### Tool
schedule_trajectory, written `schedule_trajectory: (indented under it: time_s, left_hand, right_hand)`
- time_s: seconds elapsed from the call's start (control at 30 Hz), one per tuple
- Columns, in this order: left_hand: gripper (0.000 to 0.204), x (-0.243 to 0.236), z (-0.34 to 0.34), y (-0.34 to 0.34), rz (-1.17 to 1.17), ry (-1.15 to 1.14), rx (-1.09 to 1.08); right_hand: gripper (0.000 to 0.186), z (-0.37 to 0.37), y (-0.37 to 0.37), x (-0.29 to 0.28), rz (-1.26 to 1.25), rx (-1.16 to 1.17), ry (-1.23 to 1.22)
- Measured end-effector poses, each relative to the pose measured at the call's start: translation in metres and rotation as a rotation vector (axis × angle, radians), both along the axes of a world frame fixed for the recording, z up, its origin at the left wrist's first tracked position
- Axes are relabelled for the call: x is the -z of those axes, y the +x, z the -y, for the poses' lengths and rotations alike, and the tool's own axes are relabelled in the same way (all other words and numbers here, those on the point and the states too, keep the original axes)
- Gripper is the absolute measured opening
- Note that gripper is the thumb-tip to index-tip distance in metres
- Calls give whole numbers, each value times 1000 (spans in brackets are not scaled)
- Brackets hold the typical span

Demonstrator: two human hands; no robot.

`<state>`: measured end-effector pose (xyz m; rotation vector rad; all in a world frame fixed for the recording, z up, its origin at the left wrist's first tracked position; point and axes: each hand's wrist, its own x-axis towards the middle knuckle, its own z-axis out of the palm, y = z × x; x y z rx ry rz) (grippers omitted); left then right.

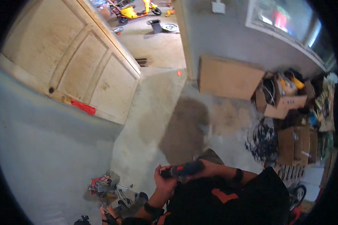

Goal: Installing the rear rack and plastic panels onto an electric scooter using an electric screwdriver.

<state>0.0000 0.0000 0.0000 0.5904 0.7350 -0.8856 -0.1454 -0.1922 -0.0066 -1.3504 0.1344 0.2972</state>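
A black handheld tool with red accents (182, 170), its body roughly cylindrical, lies sideways between my two hands in front of my dark shirt. At its left end, my left hand (164, 183) closes around the dark tip. My right hand (211, 168) grips the right end, where the fingers are partly hidden. Dark bands circle both wrists. The exact kind of tool is too blurred to tell.
Another person's hands (108, 215) are by a red-and-grey machine part (100, 184) at lower left. A door (95, 65) stands open at left, a red cloth (83, 107) on its edge. Tangled cables (262, 139) and cardboard boxes (286, 107) line the right. A brown stain (186, 125) marks the floor.
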Motion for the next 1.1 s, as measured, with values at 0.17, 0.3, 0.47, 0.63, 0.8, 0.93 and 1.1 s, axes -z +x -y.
schedule_trajectory:
  time_s: [0.17, 0.3, 0.47, 0.63, 0.8, 0.93, 1.1]
  left_hand:
    - [36, -24, 69, 111, 152, -63, -145]
    - [34, 41, 120, 198, -39, -73, -147]
    - [34, 127, 256, 348, -130, 199, -4]
    - [25, 99, 420, 518, -28, 192, 149]
    - [22, 3, 546, 678, 24, 72, -30]
    - [24, -22, 632, 814, 220, 22, -109]
    - [27, -10, 763, 970, 214, 45, -135]
  right_hand:
    - [63, 104, 140, -70, 231, -242, -42]
    - [67, 182, 250, -64, 225, -472, -251]
    - [87, 297, 420, -32, 279, -612, -517]
    - [95, 441, 579, -15, 139, -547, -572]
    - [89, 581, 735, -56, 311, -492, -346]
    - [92, 664, 871, -47, 326, -410, 114]
    - [91, 790, 1032, -15, 529, -343, -90]
